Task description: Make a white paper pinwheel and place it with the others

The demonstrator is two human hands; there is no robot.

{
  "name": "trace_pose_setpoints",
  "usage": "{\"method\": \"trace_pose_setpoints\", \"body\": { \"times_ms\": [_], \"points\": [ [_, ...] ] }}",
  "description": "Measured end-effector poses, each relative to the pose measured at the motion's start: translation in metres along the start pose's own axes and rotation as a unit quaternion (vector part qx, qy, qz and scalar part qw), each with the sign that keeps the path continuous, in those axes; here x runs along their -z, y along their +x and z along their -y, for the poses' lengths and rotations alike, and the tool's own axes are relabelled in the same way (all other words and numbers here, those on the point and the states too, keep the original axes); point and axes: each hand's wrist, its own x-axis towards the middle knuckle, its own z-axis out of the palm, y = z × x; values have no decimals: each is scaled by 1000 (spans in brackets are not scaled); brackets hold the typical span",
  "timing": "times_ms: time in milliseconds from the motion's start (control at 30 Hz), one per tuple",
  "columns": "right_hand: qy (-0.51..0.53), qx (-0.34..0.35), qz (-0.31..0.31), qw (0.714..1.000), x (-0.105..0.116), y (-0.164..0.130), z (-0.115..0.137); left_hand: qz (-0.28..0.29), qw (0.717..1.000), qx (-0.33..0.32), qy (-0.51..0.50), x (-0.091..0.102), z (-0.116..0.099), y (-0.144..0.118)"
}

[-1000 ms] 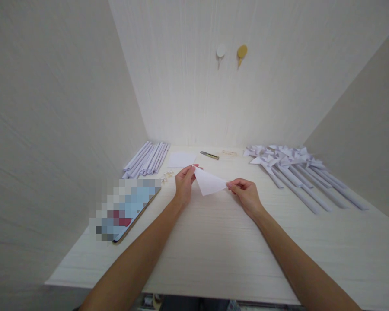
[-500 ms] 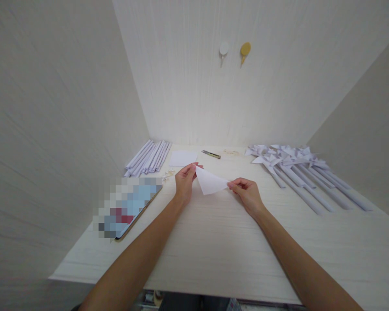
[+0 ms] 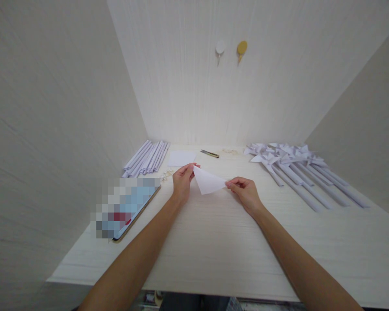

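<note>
A small white sheet of paper (image 3: 208, 180), triangular in outline, is stretched between my two hands above the table. My left hand (image 3: 183, 181) pinches its upper left corner between thumb and fingers. At the opposite corner, on the right, my right hand (image 3: 244, 192) grips it the same way. The third corner points down toward me. Behind my left hand lies a flat stack of white paper (image 3: 182, 158), and past the held sheet is a pair of thread snips (image 3: 209, 153).
Rolled paper sticks (image 3: 146, 159) lie at the back left. A phone-like device (image 3: 132, 209) with a blurred screen rests nearer me. Several paper pinwheels on sticks (image 3: 294, 168) fill the right side. Small pale bits (image 3: 230, 151) lie near the back wall, which carries two hooks (image 3: 241, 48).
The whole view has shifted slightly, with everything a little further left. Both hands keep their hold on the paper, and its shape looks the same.
</note>
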Motion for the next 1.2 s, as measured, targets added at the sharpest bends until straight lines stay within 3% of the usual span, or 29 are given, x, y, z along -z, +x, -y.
{"method": "trace_pose_setpoints", "body": {
  "times_ms": [933, 1200],
  "points": [
    [-6, 2, 26, 1000, 1, 1, -2, -14, 999, 18, -22, 2, -3, 1],
    [9, 12, 5, 1000, 3, 2, -3, 35, 999, 24, 26, -2, -1, -3]
  ]
}}
